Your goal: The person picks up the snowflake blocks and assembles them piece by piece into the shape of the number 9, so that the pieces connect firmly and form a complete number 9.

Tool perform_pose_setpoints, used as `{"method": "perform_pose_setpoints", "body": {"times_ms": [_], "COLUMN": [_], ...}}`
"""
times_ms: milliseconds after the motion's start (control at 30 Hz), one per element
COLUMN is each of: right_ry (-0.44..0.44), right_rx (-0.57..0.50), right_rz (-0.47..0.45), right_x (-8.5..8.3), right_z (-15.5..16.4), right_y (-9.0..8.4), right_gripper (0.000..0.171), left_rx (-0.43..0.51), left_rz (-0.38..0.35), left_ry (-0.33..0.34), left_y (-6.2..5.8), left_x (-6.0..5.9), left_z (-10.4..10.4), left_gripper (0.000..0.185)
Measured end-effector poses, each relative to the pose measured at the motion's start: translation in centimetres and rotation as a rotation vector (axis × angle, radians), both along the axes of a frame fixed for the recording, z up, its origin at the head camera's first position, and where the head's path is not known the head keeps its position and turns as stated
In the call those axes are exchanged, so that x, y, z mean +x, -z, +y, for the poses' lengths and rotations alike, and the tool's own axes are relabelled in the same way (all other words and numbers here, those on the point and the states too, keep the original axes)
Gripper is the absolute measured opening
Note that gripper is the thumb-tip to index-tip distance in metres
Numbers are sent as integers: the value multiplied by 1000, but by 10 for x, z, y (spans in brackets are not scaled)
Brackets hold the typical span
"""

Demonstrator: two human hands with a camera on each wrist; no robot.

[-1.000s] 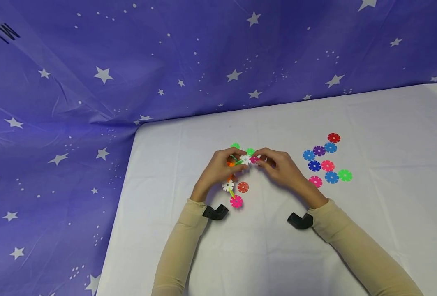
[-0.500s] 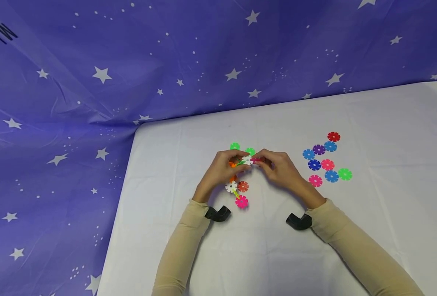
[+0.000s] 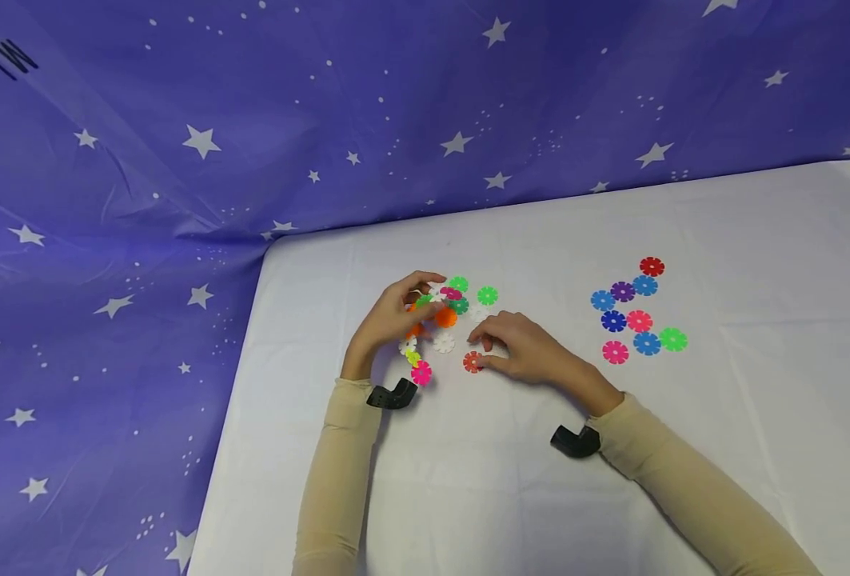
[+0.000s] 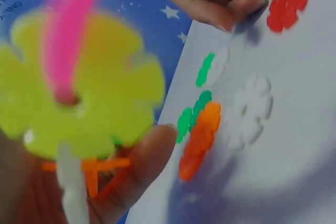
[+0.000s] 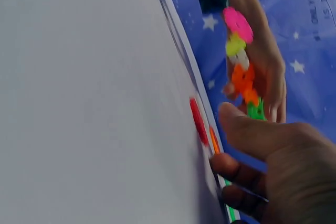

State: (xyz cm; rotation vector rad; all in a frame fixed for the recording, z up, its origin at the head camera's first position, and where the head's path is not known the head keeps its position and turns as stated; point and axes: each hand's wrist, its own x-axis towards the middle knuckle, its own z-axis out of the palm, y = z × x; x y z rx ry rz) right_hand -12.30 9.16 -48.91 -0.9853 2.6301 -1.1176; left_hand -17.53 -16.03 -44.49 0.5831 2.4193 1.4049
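Observation:
My left hand (image 3: 385,320) grips a chain of interlocked notched plastic discs, raised over the left part of the table. At its lower end is a pink disc (image 3: 421,373), then a yellow disc (image 4: 121,121), followed by white, orange and green ones; a magenta disc (image 3: 451,294) shows near the fingertips. The palm side of the chain is partly hidden. My right hand (image 3: 521,350) hovers low at a coral-red disc (image 3: 472,362), thumb right at its edge in the head view. In the right wrist view, its fingers are spread apart beside the red disc (image 5: 198,121) lying flat.
Between the hands lie an orange disc (image 3: 446,318), a white disc (image 3: 444,343) and a bright green disc (image 3: 488,295). Farther right is a loose group of several discs, including a dark blue disc (image 3: 613,321). A starry purple cloth (image 3: 367,104) hangs behind the white table (image 3: 496,496).
The hands have parted: my left hand moved left with the chain, the magenta disc now with it. My right hand came away toward the coral-red disc.

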Motion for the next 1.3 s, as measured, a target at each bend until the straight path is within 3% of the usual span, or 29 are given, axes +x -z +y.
{"method": "perform_pose_setpoints", "body": {"times_ms": [200, 333, 433, 567, 700, 833, 967, 1167, 1300], "right_ry": [-14, 28, 108, 246, 339, 329, 291, 274, 294], "right_rx": [95, 100, 79, -17, -210, -406, -509, -581, -561], "right_rz": [72, 27, -25, -57, -118, -254, -384, -453, -468], "right_x": [6, 6, 4, -2, -7, -11, -13, -13, -14], "right_z": [-7, -8, -6, 2, 10, 16, 18, 18, 19], "right_y": [2, 0, -3, -7, -7, -7, -8, -10, -12], "right_gripper": [25, 26, 27, 19, 14, 20, 27, 30, 30], "left_rx": [4, -31, -51, -59, -63, -58, -79, -101, -99], "left_rz": [-15, -38, -54, -43, 1, 33, 81, 117, 122], "left_ry": [72, 78, 82, 100, 120, 136, 168, 198, 207], "left_y": [5, 6, 5, 4, 2, 2, 3, 3, 3], "left_x": [-2, 1, 3, 5, 5, 6, 7, 9, 10], "left_z": [0, 2, 4, 7, 11, 15, 18, 22, 23], "left_gripper": [33, 31, 30, 30, 31, 30, 30, 32, 32]}}
